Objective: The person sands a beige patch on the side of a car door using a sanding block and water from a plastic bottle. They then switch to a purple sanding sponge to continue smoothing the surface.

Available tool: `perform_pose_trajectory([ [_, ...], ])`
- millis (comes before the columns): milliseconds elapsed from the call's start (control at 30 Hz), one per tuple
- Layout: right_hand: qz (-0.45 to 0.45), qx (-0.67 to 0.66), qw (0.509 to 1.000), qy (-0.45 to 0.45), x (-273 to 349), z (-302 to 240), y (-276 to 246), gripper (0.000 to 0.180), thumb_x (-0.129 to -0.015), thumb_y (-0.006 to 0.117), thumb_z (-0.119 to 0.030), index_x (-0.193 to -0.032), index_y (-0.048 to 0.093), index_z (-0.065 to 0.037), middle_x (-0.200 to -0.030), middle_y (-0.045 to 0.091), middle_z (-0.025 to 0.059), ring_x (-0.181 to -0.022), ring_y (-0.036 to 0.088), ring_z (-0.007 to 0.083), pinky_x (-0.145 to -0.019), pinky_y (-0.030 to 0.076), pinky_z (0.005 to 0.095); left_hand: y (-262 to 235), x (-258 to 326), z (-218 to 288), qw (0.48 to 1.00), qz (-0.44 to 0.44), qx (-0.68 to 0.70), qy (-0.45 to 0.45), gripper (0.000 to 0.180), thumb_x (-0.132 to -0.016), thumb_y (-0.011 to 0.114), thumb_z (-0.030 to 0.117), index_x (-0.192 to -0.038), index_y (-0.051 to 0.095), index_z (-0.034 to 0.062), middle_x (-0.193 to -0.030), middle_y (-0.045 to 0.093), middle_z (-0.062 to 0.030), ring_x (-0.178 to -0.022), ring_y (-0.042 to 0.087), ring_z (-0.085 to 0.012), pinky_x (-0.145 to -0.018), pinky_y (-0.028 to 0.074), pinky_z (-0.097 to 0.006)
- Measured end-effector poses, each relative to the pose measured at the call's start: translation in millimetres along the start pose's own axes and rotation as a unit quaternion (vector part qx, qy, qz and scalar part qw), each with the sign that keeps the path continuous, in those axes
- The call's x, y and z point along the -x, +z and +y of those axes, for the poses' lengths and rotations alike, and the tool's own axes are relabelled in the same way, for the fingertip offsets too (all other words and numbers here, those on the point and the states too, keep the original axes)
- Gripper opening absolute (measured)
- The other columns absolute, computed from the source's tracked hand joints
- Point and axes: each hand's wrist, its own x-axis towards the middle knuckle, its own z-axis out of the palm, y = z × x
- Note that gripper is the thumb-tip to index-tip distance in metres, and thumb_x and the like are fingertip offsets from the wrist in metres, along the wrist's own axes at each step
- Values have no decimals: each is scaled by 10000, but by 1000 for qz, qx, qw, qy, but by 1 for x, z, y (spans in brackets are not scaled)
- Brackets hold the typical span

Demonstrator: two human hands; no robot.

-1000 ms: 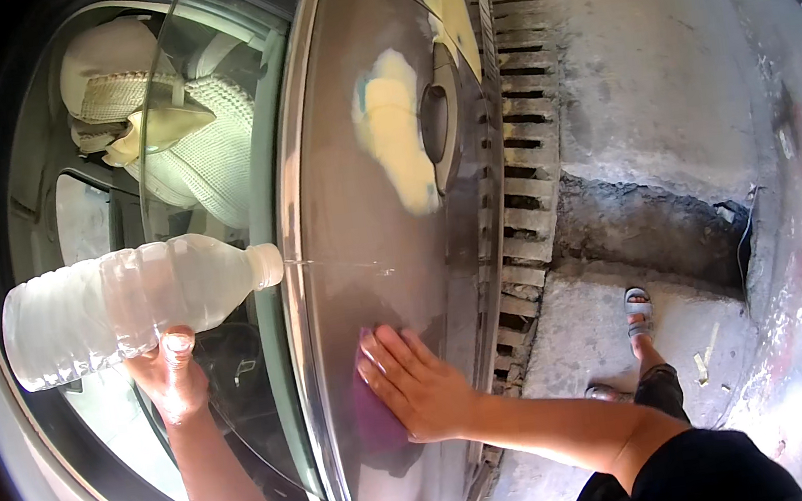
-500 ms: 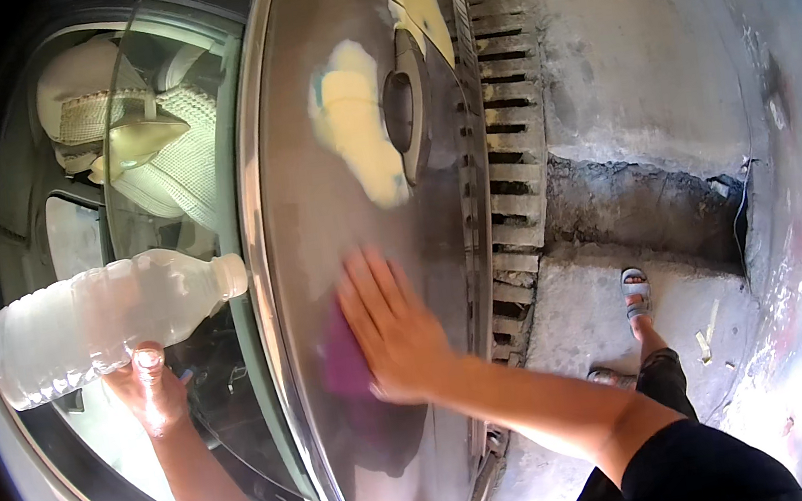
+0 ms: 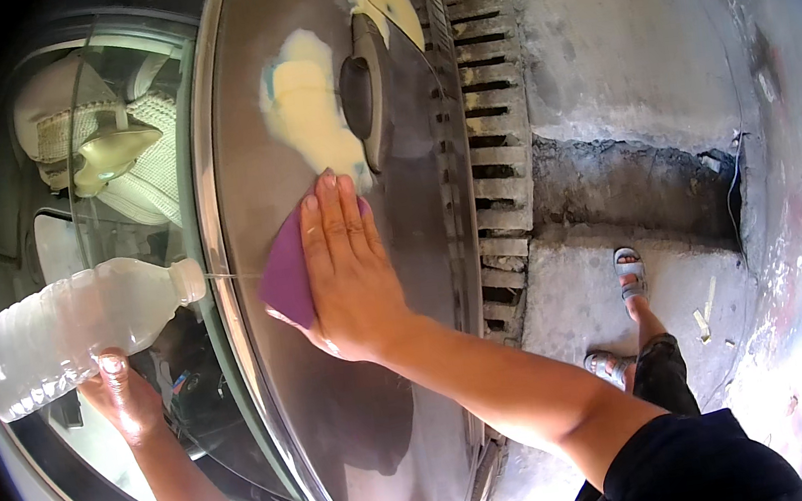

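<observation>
My left hand [image 3: 125,392] is wrapped round a translucent plastic bottle [image 3: 80,325], tipped on its side with its white cap toward the car. A thin stream of water runs from the cap to the door. With fingers stretched out, my right hand [image 3: 348,267] presses a purple sheet of sandpaper [image 3: 286,273] flat on the brown car door [image 3: 245,159]. My fingertips touch the lower end of a cream filler patch [image 3: 303,102], which lies beside the door handle [image 3: 357,98].
Through the car window [image 3: 102,97] I see a light-coloured seat. Right of the car runs a slotted drain grate [image 3: 497,153], then a concrete floor [image 3: 615,34] with a sunken pit [image 3: 628,184]. My sandalled feet [image 3: 630,272] stand below the pit.
My right hand has slid the sandpaper up the door to the filler patch. A water stream now shows from the bottle's cap. The whole view has shifted slightly.
</observation>
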Motion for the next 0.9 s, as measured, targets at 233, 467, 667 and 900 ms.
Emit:
perform_pose_trajectory([
  [233,-113,-8,993,39,102,-2,25,845,-846,586,-281,-1440,152,134,-1513,77,365,-1424,61,503,-1157,73,566,-11,1,-2,1000,-17,-8,-13,935,-740,773,505,-1363,367,-62,-1337,460,-156,-1243,443,-271,-1086,294,-422],
  [467,-30,-34,996,74,71,10,18,875,-907,547,-389,-1426,121,172,-1496,72,391,-1420,52,511,-1151,102,564,-15,-2,-13,999,-28,-12,14,920,-796,719,503,-1404,311,-55,-1416,401,-177,-1320,387,-295,-1128,241,-447],
  [667,64,-130,979,146,14,35,18,824,-911,569,-377,-1418,192,153,-1490,153,371,-1421,121,480,-1161,146,508,-23,-4,-17,999,-17,-15,32,942,-793,718,505,-1418,282,-49,-1427,380,-181,-1330,369,-309,-1125,251,-463],
  [900,82,-219,969,75,56,53,19,765,-900,588,-334,-1435,238,87,-1497,218,318,-1415,194,443,-1164,185,476,-22,-4,-13,1000,-8,-9,18,983,-785,707,549,-1441,244,-20,-1452,341,-183,-1323,374,-321,-1115,265,-489],
])
